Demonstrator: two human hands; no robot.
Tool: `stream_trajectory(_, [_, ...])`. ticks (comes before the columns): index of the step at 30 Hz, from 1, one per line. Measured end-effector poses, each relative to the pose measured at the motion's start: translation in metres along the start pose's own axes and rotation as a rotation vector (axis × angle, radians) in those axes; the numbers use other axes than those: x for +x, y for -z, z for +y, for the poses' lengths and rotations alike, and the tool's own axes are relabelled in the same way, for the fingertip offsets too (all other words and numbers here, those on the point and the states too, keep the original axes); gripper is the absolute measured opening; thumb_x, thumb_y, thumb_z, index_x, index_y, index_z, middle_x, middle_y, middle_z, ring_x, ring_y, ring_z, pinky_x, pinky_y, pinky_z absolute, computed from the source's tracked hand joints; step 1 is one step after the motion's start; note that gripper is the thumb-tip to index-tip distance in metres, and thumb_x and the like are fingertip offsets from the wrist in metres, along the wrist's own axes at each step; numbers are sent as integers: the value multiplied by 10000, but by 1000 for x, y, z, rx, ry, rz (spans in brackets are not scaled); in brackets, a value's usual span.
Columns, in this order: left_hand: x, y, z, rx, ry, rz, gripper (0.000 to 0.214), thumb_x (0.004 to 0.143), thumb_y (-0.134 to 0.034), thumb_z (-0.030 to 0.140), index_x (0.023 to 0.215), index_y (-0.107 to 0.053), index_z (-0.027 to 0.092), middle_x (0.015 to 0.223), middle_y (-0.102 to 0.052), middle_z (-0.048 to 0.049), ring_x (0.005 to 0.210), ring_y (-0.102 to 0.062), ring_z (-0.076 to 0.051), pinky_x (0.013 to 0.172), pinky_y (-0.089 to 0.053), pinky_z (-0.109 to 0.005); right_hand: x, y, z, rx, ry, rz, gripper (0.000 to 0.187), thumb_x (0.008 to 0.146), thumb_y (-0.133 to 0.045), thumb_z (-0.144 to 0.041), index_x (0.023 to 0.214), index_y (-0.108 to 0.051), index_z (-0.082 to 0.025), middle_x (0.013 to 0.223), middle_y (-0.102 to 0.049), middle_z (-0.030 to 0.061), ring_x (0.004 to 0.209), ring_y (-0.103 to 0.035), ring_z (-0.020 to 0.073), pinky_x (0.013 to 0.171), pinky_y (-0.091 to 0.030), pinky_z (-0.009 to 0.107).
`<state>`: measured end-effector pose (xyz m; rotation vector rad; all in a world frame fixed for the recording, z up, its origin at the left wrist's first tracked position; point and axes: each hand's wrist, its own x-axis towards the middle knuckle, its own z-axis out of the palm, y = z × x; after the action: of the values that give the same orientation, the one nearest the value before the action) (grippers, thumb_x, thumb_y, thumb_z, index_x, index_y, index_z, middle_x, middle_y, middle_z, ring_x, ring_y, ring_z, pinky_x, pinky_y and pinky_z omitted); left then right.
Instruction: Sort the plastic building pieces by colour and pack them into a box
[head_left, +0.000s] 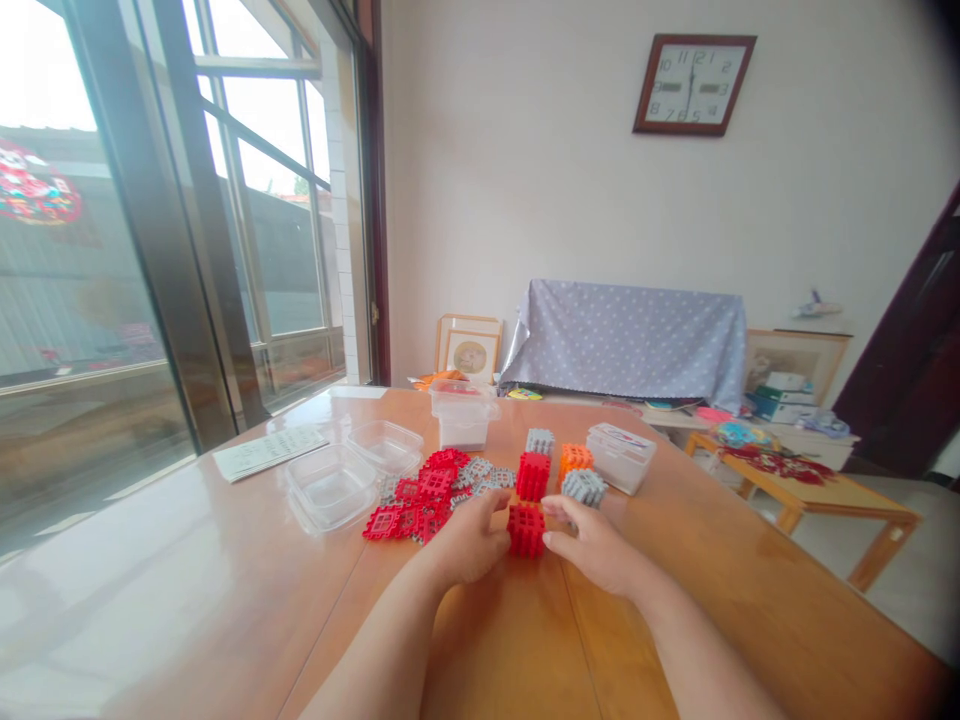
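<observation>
A red openwork cube (526, 530) of interlocking plastic pieces stands on the table between my two hands. My left hand (471, 540) is curled at its left side, thumb and fingers against it. From the right, my right hand (592, 545) meets the cube with its thumb and fingertips. Just behind stands another red cube (533, 477). Farther back are a grey block (540, 441) and an orange block (575, 460), and a round-looking grey block (583, 487) sits beyond my right fingers. Left of them lies a pile of flat red pieces (436, 482) mixed with grey pieces (480, 472).
On the wooden table (225, 600), a clear plastic container (330, 487) and a clear lid (385, 446) lie left of the pile. A white booklet (271, 452) is farther left. Stacked clear boxes (463, 425) stand at the back, and a lidded box (619, 458) at the right.
</observation>
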<state>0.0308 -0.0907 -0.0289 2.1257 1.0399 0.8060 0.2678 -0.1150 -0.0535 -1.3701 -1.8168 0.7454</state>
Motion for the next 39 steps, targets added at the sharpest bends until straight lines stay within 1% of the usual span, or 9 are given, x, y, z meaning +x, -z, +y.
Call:
stream_trajectory(2, [1, 0, -3, 19, -14, 60, 374, 769, -533, 116, 1128, -589, 202, 1166, -673, -69, 1081, -614, -208, 932, -476, -309, -1, 2, -2, -53, 9, 47, 311, 830, -597, -273, 1136, -620, -220, 1193, -680, 70, 1124, -616, 243, 986, -469, 397])
stream_trajectory(4, [2, -1, -5, 39, -4, 83, 285, 753, -510, 103, 1009, -593, 194, 1012, -680, -49, 931, -623, -185, 825, -488, -291, -2, 4, -3, -128, 1, 65, 151, 834, -560, -257, 964, -626, -218, 953, -703, 24, 902, -635, 198, 811, -491, 322])
stream_trajectory(6, [3, -2, -6, 43, 14, 93, 202, 756, -507, 115, 928, -578, 193, 908, -661, -30, 833, -605, -168, 734, -472, -272, -4, 5, -5, -201, -15, 43, 79, 839, -529, -248, 830, -599, -213, 759, -652, -15, 724, -577, 157, 655, -430, 263])
stream_trajectory(8, [4, -4, -5, 9, 16, 87, 155, 766, -511, 130, 896, -565, 193, 867, -646, -20, 800, -591, -159, 691, -451, -260, -6, 5, -7, -251, -23, 3, 105, 840, -513, -240, 764, -579, -207, 669, -602, -33, 646, -516, 135, 584, -356, 239])
stream_trajectory(11, [4, -7, -2, -72, 13, 66, 145, 765, -513, 129, 888, -560, 189, 845, -635, -13, 779, -581, -148, 665, -432, -248, -8, 3, -12, -275, -16, -30, 112, 833, -509, -225, 740, -569, -204, 644, -582, -41, 622, -484, 123, 559, -303, 233])
stream_trajectory(16, [5, -10, -2, -145, 61, 60, 171, 742, -556, 139, 906, -571, 186, 826, -634, -8, 765, -577, -145, 654, -430, -241, -8, -2, -17, -291, -4, -24, 105, 826, -518, -219, 733, -566, -204, 646, -586, -44, 622, -481, 120, 558, -285, 235])
stream_trajectory(23, [6, -11, -2, -145, 38, 57, 135, 758, -522, 128, 879, -547, 182, 821, -628, -8, 743, -577, -142, 627, -414, -240, -4, -4, -14, -286, -24, -7, 125, 843, -517, -251, 737, -567, -207, 653, -594, -42, 619, -485, 124, 566, -293, 234])
stream_trajectory(30, [5, -5, 0, -36, 62, 121, 128, 741, -517, 111, 829, -560, 194, 808, -632, -1, 784, -579, -152, 676, -420, -247, -4, -1, -8, -296, -28, 9, 140, 852, -496, -226, 724, -547, -203, 650, -579, -39, 633, -481, 124, 576, -285, 229])
stream_trajectory(39, [4, -8, 0, -84, 41, 98, 91, 777, -517, 136, 829, -572, 187, 793, -647, -10, 763, -597, -155, 674, -428, -254, -6, -6, -5, -298, -16, -65, 124, 859, -490, -213, 755, -556, -199, 668, -578, -41, 628, -472, 117, 565, -262, 228])
